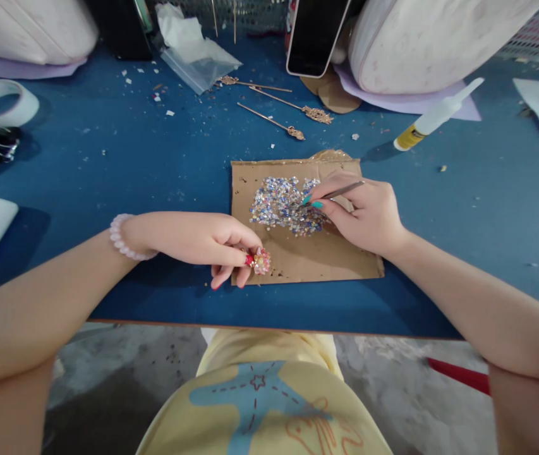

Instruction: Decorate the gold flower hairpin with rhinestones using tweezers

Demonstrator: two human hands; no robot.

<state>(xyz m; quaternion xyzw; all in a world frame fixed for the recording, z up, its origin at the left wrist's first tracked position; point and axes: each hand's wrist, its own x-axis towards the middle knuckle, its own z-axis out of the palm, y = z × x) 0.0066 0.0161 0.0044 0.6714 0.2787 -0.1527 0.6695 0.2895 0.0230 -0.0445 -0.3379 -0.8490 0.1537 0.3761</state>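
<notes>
Between the thumb and fingers of my left hand is a small ornament covered in pink and gold stones, over the lower left of a cardboard sheet. My right hand grips metal tweezers like a pen. Their tips point down into a spread of small rhinestones, silver, blue and multicoloured, on the cardboard. Whether a stone sits between the tips is too small to tell.
Gold hairpins lie behind the cardboard. A glue bottle stands at the right, near a propped phone. A tape roll is at the left. A plastic bag lies at the back.
</notes>
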